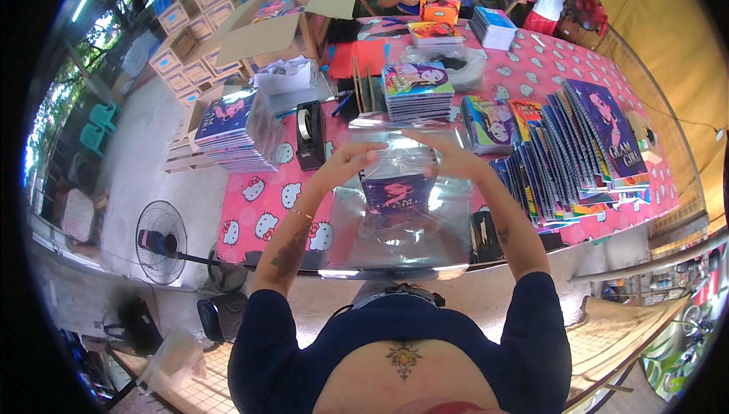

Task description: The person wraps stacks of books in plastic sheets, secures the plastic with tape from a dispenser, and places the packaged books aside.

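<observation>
Curving left fingers (366, 147) and right fingers (427, 140) at clear plastic film (399, 162) over a purple notebook (397, 194), with black tape dispenser (311, 157) left of it. Cannot tell whether pinching.

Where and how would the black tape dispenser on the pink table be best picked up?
The black tape dispenser is probably best gripped across its narrow body, with the left hand coming from above and the near side. Its length runs away from the person, and a stack of books stands to its left.
</observation>
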A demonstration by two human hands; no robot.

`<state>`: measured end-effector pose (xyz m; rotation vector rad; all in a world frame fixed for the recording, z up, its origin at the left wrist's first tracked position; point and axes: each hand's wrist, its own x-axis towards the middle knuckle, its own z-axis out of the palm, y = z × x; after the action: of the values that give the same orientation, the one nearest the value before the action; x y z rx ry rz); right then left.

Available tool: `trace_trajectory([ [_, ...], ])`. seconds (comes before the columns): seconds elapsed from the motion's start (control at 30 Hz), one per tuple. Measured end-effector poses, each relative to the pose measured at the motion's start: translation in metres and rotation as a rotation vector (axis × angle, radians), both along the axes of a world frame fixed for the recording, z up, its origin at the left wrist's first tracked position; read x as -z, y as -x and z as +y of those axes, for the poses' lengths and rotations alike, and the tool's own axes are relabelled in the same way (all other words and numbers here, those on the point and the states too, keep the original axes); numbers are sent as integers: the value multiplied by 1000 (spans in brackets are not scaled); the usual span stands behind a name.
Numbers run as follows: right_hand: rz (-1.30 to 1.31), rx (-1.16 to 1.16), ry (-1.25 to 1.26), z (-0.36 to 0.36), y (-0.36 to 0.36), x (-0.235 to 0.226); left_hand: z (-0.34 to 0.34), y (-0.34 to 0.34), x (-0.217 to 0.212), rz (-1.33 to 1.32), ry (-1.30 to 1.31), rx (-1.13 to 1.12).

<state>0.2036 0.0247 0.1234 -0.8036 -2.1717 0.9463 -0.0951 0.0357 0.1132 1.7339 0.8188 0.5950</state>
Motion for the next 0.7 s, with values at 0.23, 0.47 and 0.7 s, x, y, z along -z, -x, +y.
trace_trajectory([
  [0.23,-212,233,-425,-37,12,4,-43,-25,-2,278,-1024,-100],
  [0.47,-389,220,-191,-14,27,-14,-42,-49,-40,552,-641,-198],
  [0.7,-120,181,63,19,14,8,11,-27,7,72,27,-140],
])
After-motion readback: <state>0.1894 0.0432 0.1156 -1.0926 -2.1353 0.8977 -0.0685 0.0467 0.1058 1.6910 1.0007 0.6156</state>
